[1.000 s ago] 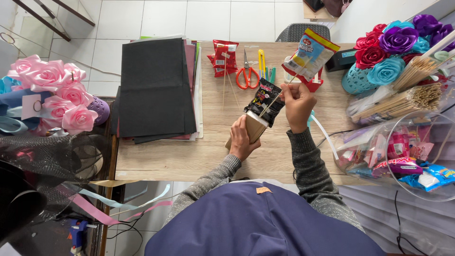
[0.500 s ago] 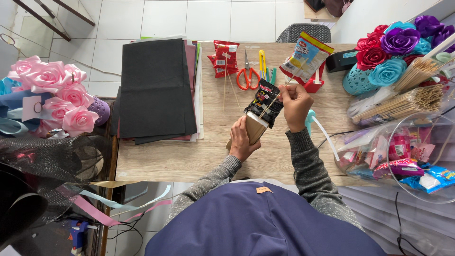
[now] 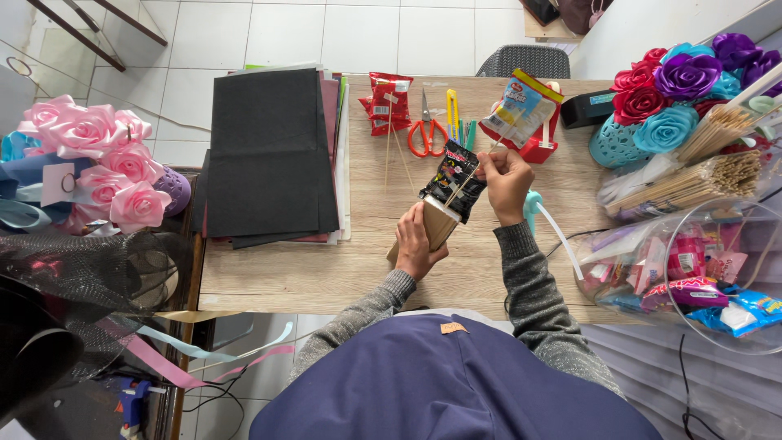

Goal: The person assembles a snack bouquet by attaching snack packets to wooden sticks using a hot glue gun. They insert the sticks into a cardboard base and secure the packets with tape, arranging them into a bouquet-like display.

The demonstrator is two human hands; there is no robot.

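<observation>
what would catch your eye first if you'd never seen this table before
Probably the two hands at the middle of the wooden table: the left hand grips a brown cardboard piece, while the right hand holds a thin stick against a dark snack packet. Next, the stack of dark paper sheets to the left, and the bright fabric roses at the far right corner.

Left hand hides brown block's lower end; snack bowl cut off right
</observation>
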